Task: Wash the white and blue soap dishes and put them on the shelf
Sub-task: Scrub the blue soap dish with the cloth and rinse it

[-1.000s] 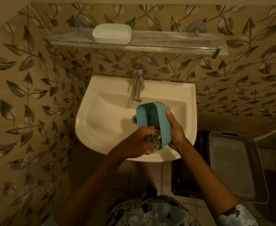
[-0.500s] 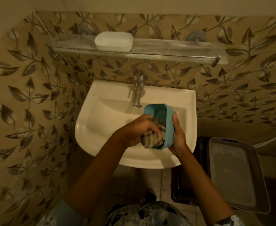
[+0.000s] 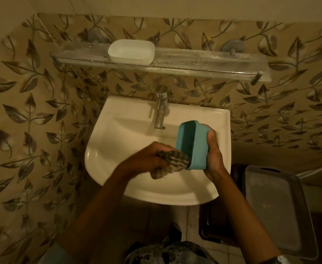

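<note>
Over the last second the left hand (image 3: 147,159), clenched on a striped scrubber (image 3: 172,162), has slid from deep inside the blue dish (image 3: 191,145) out to its near rim. The right hand (image 3: 213,155) grasps that dish on edge over the sink (image 3: 118,141), right of the tap (image 3: 161,109). The inside scrub looks nearly done; 1 white dish (image 3: 131,51) already sits on the far shelf (image 3: 204,62), so rinsing and shelving the blue one likely remain.

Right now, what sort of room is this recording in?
Most likely a small bathroom: a wall-mounted washbasin with a metal tap, a glass shelf above it, and leaf-patterned wall tiles.
</note>
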{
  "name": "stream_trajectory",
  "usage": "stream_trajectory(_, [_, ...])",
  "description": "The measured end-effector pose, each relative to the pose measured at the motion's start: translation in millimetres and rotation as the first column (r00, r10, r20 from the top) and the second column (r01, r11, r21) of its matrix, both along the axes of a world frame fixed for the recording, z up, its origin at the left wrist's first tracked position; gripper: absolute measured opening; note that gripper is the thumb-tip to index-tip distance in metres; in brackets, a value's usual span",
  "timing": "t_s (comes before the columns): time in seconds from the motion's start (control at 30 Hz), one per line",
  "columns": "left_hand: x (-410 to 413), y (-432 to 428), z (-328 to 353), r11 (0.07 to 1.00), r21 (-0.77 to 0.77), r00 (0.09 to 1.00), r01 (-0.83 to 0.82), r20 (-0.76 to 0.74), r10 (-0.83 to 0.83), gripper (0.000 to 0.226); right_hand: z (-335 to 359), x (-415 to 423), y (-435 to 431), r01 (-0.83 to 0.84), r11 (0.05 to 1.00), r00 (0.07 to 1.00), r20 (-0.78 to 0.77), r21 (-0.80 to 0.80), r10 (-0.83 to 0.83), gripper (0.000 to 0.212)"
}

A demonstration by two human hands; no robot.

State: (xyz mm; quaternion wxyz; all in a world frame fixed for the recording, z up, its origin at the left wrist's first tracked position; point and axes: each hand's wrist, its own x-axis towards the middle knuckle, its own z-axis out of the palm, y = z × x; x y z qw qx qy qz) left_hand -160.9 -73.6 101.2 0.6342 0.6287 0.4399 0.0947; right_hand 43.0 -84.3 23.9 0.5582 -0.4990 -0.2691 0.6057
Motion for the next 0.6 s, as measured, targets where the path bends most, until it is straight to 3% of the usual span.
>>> stream_trajectory(0.07, [-25.6, 27.1, -8.8, 0.994, -0.004, 0.994, -0.105, -0.023, 0.105, 0.036, -4.8, 6.2, 1.6, 0.096, 0.992, 0.986, -0.127, -0.085, -0.106, 0.061])
stream_trajectory(0.17, [-53.2, 73.7, -31.3, 0.918, -0.030, 0.918, -0.395, -0.055, 0.393, 0.045, -6.4, 17.7, 2.2, 0.183, 0.975, 0.963, -0.178, -0.125, -0.203, 0.060])
stream_trajectory(0.33, [-50.2, 141.7, -60.5, 0.621, 0.143, 0.614, -0.770, -0.096, 0.783, 0.004, -9.0, 14.1, -3.3, 0.209, 0.975, 0.964, -0.154, -0.076, -0.219, 0.060])
stream_trajectory(0.4, [-36.4, 156.1, -60.5, 0.462, 0.315, 0.475, -0.829, -0.041, 0.879, 0.012, -7.2, 11.2, -7.6, 0.216, 0.969, 0.961, -0.151, -0.119, -0.233, 0.063])
stream_trajectory(0.47, [-23.4, 167.5, -57.6, 0.323, 0.529, 0.405, -0.785, 0.043, 0.913, 0.012, -5.4, 7.8, -11.2, 0.215, 0.965, 0.960, -0.148, -0.148, -0.236, 0.065])
stream_trajectory(0.5, [-16.4, 172.1, -59.9, 0.309, 0.576, 0.417, -0.757, 0.061, 0.907, 0.013, -5.9, 6.5, -14.7, 0.213, 0.964, 0.960, -0.151, -0.157, -0.236, 0.064])
stream_trajectory(0.53, [-10.6, 177.7, -61.8, 0.364, 0.579, 0.480, -0.729, 0.054, 0.875, 0.019, -6.4, 5.5, -17.3, 0.213, 0.964, 0.957, -0.163, -0.161, -0.239, 0.063])
stream_trajectory(0.6, [0.0, 182.4, -66.9, 0.609, 0.480, 0.688, -0.632, -0.014, 0.725, 0.037, -5.3, 3.7, -22.9, 0.206, 0.963, 0.953, -0.188, -0.172, -0.238, 0.061])
